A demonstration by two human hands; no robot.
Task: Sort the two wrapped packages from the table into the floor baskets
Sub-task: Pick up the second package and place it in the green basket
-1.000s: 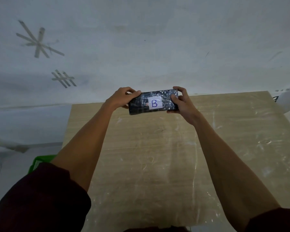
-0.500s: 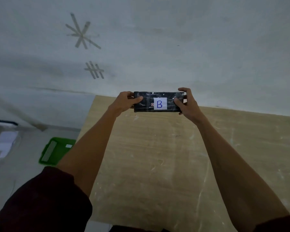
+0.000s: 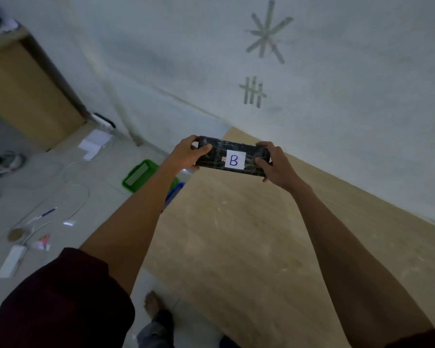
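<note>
A dark, plastic-wrapped package [image 3: 221, 155] with a white label marked "B" is held in the air above the far left corner of the wooden table [image 3: 249, 234]. My left hand [image 3: 187, 155] grips its left end and my right hand [image 3: 274, 163] grips its right end. On the floor to the left of the table stands a green basket [image 3: 138, 175] with something pale inside. A blue basket [image 3: 175, 192] peeks out beside it, mostly hidden behind my left forearm. No second package is in view.
The white wall [image 3: 312, 96] runs behind the table. The floor at left holds white cables [image 3: 76, 194], a pen [image 3: 47, 212], papers [image 3: 94, 144], a tape roll [image 3: 17, 234] and a white power strip [image 3: 10, 261]. A wooden cabinet [image 3: 28, 94] stands far left. My foot [image 3: 152, 303] is by the table's near edge.
The view has swung left and tilted, bringing the floor, both baskets and the cabinet into sight. Both hands still hold the package, which now hangs over the table's left corner.
</note>
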